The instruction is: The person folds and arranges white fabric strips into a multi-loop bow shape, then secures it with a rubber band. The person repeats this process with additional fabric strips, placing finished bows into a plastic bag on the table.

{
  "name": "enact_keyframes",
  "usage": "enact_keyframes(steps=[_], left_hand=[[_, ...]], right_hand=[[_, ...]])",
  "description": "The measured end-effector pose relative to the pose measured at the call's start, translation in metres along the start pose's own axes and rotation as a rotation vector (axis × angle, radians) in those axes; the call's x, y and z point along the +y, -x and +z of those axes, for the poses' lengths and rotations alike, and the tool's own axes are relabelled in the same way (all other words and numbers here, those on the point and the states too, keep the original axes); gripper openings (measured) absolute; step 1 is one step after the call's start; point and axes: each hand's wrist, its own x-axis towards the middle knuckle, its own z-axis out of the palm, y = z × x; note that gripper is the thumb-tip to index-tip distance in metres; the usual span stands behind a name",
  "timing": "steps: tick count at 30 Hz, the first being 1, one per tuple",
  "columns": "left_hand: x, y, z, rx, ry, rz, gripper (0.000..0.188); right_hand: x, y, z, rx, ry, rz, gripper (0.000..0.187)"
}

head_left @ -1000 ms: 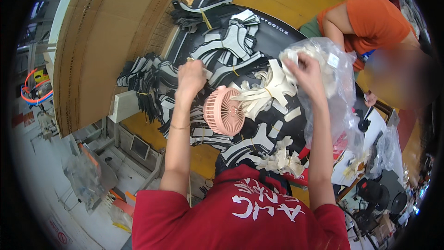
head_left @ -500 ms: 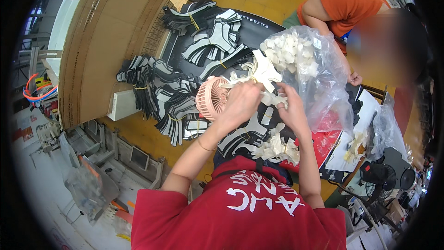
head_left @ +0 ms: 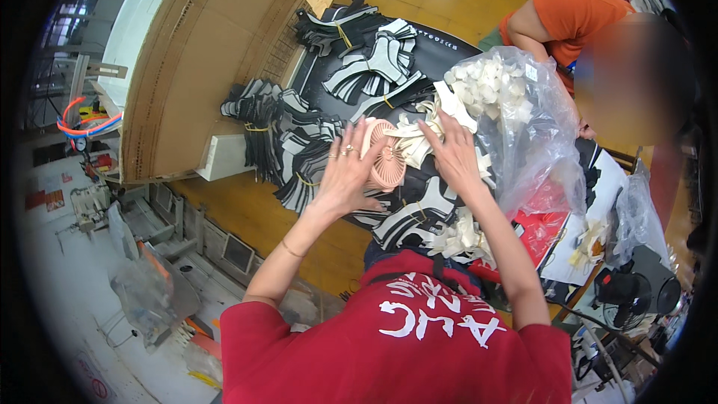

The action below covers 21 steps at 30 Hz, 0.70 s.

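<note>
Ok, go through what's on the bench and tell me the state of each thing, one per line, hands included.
Left hand: open, fingers spread, beside the pink fan.
Right hand: open, on the cream cut pieces.
Pink fan: upright between the hands; running or not, cannot tell.
Clear plastic bag: open, stuffed with cream pieces.
Cream cut pieces: loose pile by the bag.
Black-and-white bundles: banded, stacked.

Left hand [head_left: 345, 172] partly hides pink fan [head_left: 387, 164]; co-worker's torso cut off.
</note>
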Motion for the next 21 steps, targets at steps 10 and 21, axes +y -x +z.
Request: enact_keyframes(steps=[10, 21], left_hand=[[-0.006, 0.030, 0.068, 0.357, 0.076, 0.253, 0.051], [-0.009, 0.054, 0.108, 0.444, 0.026, 0.308, 0.034]], right_hand=[[0.040, -0.090, 0.020, 0.073, -0.205, 0.242, 0.069], [-0.014, -0.029, 0.054, 0.251, -0.100, -0.427, 0.054]])
